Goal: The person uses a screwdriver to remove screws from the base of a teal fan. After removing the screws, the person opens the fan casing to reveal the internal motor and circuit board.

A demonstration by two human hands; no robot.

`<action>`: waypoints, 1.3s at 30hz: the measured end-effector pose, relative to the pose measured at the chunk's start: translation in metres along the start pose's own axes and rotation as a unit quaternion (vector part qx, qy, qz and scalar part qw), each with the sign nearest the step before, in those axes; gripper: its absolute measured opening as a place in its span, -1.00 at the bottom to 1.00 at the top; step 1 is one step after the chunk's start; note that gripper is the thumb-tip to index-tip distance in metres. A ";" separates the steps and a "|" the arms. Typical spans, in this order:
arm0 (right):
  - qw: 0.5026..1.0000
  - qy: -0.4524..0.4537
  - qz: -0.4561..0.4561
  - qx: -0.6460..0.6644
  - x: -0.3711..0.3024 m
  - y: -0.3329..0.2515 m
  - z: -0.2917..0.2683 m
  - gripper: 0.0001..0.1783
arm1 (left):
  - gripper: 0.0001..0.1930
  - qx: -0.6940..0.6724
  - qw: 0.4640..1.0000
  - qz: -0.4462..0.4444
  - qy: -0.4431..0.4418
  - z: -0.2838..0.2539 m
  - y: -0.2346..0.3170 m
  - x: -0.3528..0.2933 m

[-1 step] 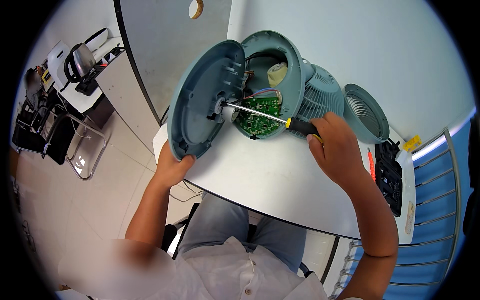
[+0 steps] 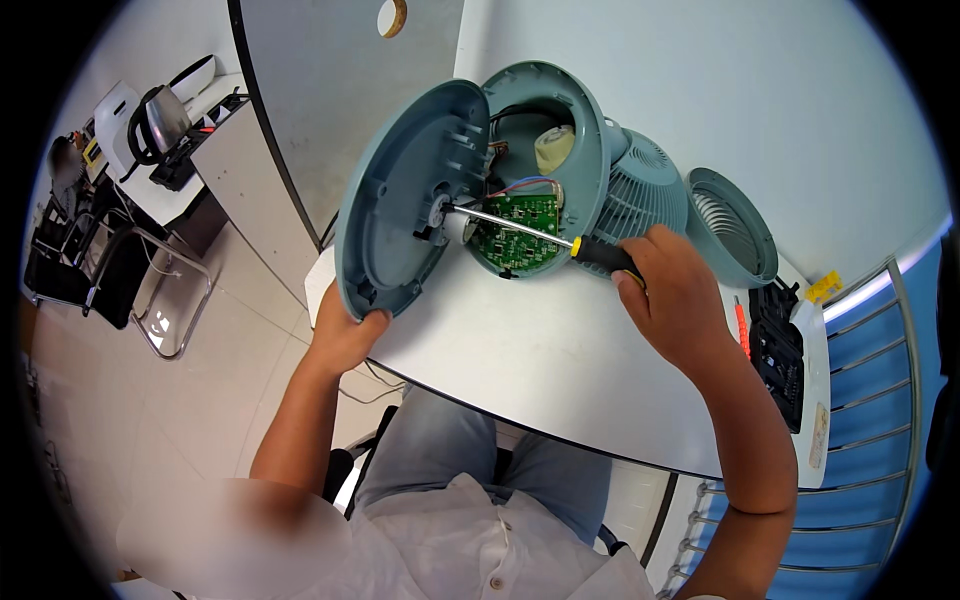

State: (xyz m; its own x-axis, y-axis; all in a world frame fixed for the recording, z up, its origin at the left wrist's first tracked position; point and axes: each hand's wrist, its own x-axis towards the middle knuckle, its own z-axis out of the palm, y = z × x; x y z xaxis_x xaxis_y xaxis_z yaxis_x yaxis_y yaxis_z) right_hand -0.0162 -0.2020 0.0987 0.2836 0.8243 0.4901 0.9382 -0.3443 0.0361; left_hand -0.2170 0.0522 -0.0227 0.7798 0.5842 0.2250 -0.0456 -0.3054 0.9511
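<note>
My left hand (image 2: 347,335) grips the lower edge of a round grey-green base cover (image 2: 385,230), which is tilted up on its edge with its inner side facing right. In my right hand (image 2: 672,290) is a screwdriver (image 2: 605,255) with a black and yellow handle. Its long shaft reaches left, and the tip meets a small fitting near the middle of the cover. Behind lies the opened fan body (image 2: 585,110) on its side. A green circuit board (image 2: 520,228) with thin wires hangs at its opening, beside a pale round part (image 2: 554,150).
A round grille ring (image 2: 733,230) leans at the right of the white table (image 2: 540,350). Close by are a red-handled tool (image 2: 742,325) and a black tool case (image 2: 778,350). Metal rails (image 2: 905,350) stand right of the table. A kettle (image 2: 165,120) and a chair (image 2: 120,280) are far left.
</note>
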 end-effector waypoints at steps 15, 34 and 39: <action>0.992 -0.046 0.003 -0.117 0.010 -0.004 -0.002 -0.74 | -0.46 0.002 1.000 -0.004 -0.012 0.001 -0.005 0.002; 0.982 0.100 -0.092 -0.131 0.024 0.000 -0.001 -0.67 | -0.39 -0.010 1.000 0.008 -0.007 0.004 -0.007 0.004; 0.994 -0.025 -0.037 -0.103 0.015 -0.005 0.000 -0.69 | -0.40 -0.011 1.000 0.012 0.001 0.003 -0.006 0.002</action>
State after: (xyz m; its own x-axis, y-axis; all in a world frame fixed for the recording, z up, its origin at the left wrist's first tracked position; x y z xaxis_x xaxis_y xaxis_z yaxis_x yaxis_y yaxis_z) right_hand -0.0160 -0.1878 0.1061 0.2288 0.8703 0.4363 0.8982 -0.3615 0.2500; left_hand -0.2129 0.0526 -0.0283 0.7767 0.5788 0.2485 -0.0782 -0.3029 0.9498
